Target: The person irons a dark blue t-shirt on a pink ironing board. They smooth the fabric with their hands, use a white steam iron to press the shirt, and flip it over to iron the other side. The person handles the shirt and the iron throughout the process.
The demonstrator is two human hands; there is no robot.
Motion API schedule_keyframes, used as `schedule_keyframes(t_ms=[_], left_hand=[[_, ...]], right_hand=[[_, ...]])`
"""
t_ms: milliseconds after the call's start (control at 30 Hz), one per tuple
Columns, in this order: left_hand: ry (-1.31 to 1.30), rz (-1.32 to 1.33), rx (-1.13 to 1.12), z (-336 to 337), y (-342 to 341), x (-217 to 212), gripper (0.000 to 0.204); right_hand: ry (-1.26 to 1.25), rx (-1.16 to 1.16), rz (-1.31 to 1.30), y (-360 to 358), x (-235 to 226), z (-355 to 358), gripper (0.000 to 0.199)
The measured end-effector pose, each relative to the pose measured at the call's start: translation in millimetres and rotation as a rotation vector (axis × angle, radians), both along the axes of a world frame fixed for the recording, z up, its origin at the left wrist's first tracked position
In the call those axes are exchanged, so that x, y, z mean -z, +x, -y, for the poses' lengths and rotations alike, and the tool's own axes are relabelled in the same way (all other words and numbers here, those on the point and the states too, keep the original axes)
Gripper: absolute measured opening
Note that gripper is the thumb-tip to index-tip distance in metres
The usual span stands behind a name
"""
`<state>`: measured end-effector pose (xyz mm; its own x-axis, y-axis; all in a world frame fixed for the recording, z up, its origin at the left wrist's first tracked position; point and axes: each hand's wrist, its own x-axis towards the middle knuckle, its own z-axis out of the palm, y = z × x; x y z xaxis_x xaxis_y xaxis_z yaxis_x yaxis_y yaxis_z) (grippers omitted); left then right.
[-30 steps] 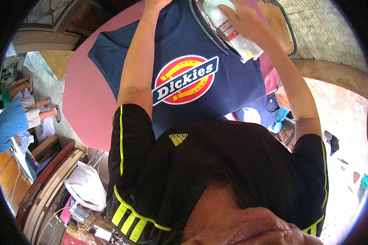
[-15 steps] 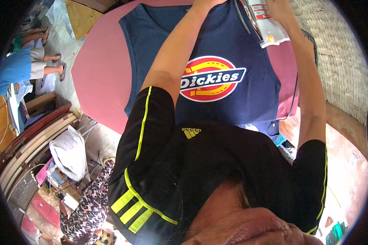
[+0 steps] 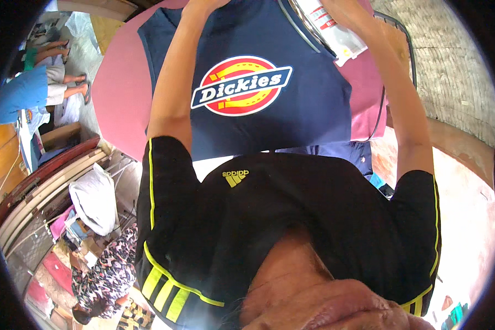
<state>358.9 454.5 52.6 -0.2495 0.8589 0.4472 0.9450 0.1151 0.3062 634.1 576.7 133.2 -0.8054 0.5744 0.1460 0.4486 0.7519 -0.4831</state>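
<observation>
Hands at top of frame | left hand (image 3: 203, 5) pressed on navy sleeveless shirt (image 3: 291, 118), fingers cut off, grip cannot be told | right hand (image 3: 349, 10) closed around white spray bottle (image 3: 335, 30)

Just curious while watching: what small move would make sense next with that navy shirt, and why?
Probably smooth the navy sleeveless shirt flat with the left hand, which rests at its top edge on the pink surface. The right hand is up at a white package.
</observation>
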Motion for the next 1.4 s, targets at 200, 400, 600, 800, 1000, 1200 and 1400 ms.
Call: schedule_keyframes(t_ms=[200,400,600,800,1000,1200,1400], left_hand=[[0.080,-0.033,-0.379,131,-16,27,0.039],[-0.258,0.024,-0.480,186,-95,18,0.045],[-0.204,0.077,-0.230,178,-170,51,0.042],[0.045,0.339,-0.139,155,-175,52,0.033],[0.094,0.263,-0.301,174,-196,83,0.033],[0.209,0.397,-0.300,175,-147,53,0.032],[0.083,0.114,-0.413,169,-153,71,0.031]], right_hand=[[-0.074,0.049,0.027,51,39,-53,0.048],[-0.289,-0.085,0.082,29,-30,38,0.047],[-0.774,-0.106,-0.029,-86,-59,124,0.034],[-0.564,-0.183,-0.137,-210,-3,155,0.039],[-0.054,-0.196,-0.222,-258,53,171,0.048],[-0.012,0.007,-0.117,-285,29,139,0.048],[-0.016,-0.069,-0.100,-275,34,156,0.047]])
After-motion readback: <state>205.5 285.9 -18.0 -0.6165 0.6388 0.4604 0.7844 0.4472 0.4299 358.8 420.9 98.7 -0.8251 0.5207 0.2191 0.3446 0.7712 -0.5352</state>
